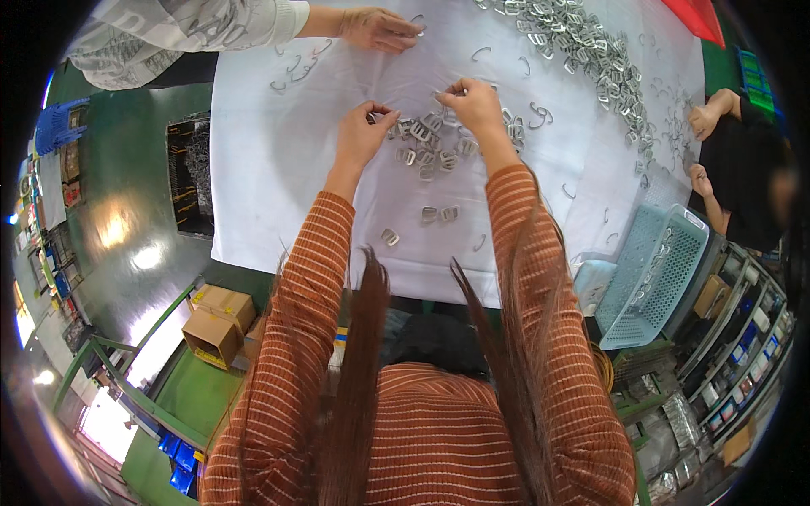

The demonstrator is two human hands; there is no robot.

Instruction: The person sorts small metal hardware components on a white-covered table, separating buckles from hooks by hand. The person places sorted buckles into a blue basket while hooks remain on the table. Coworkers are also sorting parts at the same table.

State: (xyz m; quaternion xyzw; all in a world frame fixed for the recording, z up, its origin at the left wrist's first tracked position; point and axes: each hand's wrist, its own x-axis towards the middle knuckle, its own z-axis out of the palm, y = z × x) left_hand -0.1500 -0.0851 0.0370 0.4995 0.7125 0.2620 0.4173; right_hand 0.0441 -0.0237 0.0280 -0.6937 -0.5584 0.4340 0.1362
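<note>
A loose cluster of small silver metal buckles [426, 137] lies on the white-covered table [278, 194] between my hands. At its left edge, my left hand [361, 137] is closed in a pinch, with a small glint of metal at the fingers. My right hand [474, 107] pinches above the cluster's upper right side; a tiny bright bit shows at its fingertips. What either hand holds is too small to name. Nearer to me rest a pair of buckles [440, 214] and a single buckle [390, 237]. Bent wire hooks [540, 115] are scattered right of my right hand.
Across the table a co-worker's hand [381, 30] reaches in from the left, near more hooks [295, 63]. Another person's hands [702, 122] work at the right edge. A large buckle heap [582, 51] spreads far right. A light-blue plastic basket [654, 274] stands right.
</note>
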